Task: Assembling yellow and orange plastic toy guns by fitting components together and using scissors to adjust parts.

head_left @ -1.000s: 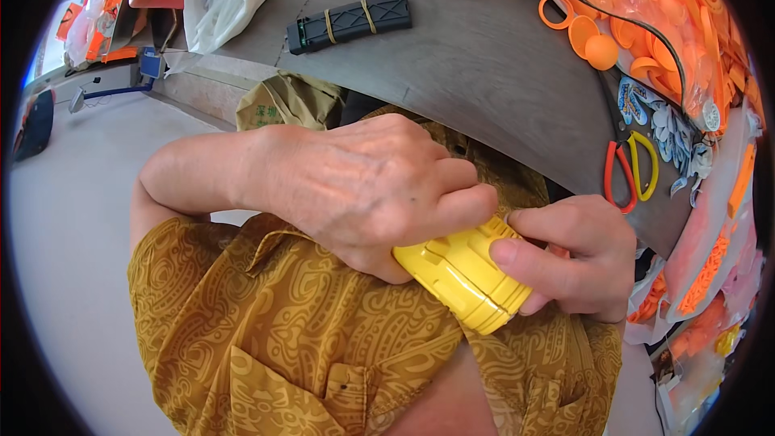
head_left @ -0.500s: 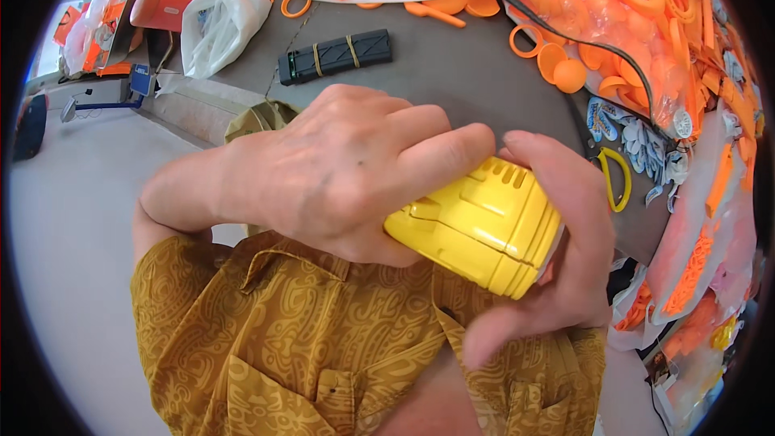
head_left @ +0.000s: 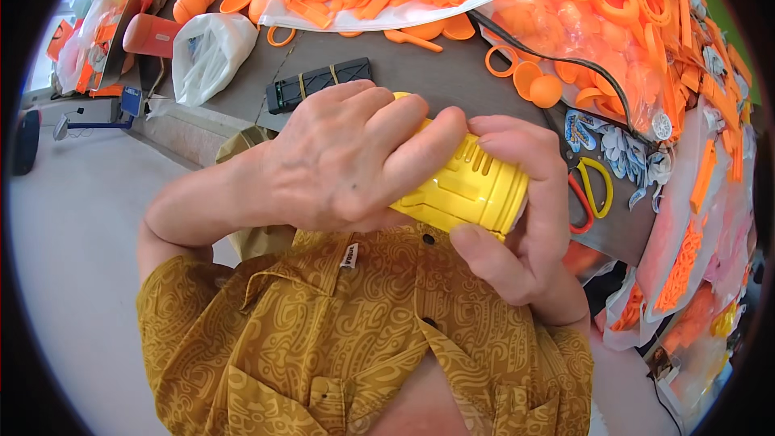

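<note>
A glossy yellow plastic casing (head_left: 472, 194), rounded and with a row of slots, is held between both hands in front of my chest. My left hand (head_left: 347, 157) wraps over its left part and hides most of that end. My right hand (head_left: 525, 210) cups the right end, fingers over the far side and the thumb against the near lower edge. What lies at that right end is hidden by my palm.
Beyond my hands on the grey table lies a dark block with rubber bands (head_left: 319, 85). A white plastic bag (head_left: 211, 56) stands to its left. Orange plastic parts (head_left: 613, 0) fill clear bags at the back and right. Scissors with red and yellow handles (head_left: 596, 187) lie at the right.
My hands and the yellow casing have shifted slightly left and up in the picture. My right thumb, held away from the casing before, now rests against its edge.
</note>
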The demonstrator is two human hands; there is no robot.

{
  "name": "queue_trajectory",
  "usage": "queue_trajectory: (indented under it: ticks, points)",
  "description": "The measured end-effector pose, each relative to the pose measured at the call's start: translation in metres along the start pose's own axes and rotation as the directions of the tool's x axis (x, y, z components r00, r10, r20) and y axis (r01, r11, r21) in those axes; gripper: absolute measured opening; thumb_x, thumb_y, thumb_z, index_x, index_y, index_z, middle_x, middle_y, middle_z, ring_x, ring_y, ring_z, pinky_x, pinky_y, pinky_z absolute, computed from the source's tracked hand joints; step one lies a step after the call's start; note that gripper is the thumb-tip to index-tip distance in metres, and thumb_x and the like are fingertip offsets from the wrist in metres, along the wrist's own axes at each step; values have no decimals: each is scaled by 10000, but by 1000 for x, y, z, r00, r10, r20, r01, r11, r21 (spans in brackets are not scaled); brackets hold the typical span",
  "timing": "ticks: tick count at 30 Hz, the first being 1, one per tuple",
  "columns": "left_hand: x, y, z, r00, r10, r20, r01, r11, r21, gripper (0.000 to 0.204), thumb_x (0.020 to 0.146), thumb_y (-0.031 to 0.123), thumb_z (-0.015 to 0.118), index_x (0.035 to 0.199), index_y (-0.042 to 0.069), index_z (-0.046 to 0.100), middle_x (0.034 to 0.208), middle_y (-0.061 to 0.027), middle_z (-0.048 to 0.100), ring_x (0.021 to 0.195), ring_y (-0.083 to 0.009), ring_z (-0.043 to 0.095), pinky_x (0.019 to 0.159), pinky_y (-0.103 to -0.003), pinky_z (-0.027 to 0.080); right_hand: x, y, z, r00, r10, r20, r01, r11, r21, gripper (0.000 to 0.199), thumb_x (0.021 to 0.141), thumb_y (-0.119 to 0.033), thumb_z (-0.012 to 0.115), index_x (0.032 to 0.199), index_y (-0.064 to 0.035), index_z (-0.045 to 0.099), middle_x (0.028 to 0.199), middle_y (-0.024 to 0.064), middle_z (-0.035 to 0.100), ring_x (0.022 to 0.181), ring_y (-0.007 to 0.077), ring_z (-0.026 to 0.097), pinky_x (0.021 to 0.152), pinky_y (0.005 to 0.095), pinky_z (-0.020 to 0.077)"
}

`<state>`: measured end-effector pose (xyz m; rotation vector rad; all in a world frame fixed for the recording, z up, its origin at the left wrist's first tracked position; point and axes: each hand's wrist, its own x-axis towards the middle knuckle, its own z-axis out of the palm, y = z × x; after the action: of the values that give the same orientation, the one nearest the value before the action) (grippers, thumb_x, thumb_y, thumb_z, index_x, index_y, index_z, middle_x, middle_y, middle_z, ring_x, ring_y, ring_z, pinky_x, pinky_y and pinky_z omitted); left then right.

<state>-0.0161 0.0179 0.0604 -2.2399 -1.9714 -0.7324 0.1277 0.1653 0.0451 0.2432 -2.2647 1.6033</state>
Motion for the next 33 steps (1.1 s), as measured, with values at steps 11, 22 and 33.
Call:
queue_trajectory:
  ticks: [11, 22, 33]
  points:
    - [-1, -7, 7, 998, 9, -56, -7, 999, 44, 683, 445, 176, 642, 1064, -56, 469, 808, -110, 488, 594, -206, 517, 512, -310, 427, 6, 6, 10, 983, -69, -173, 81, 995, 62, 521, 634, -14, 665, 1094, 45, 428, 1059, 215, 468, 943, 307, 491, 811, 352, 417]
    - [4, -8, -2, 999, -30, -36, 29, 999, -33, 725, 458, 214, 691, 1087, -57, 456, 790, -93, 495, 579, -215, 531, 502, -317, 430, 19, 16, 13, 909, -336, -248, 252, 915, -315, 512, 679, -221, 702, 1059, 36, 476, 967, 210, 508, 786, 280, 531, 639, 323, 474]
    - [12, -12, 3, 951, -292, -103, 247, 916, -317, 623, 528, 125, 739, 1067, -25, 465, 763, -150, 575, 661, -310, 595, 570, -356, 474, 61, 13, -7, 933, -319, -169, 238, 896, -376, 247, 722, -129, 655, 892, 16, 548, 771, 96, 544, 610, 175, 519, 544, 254, 404]
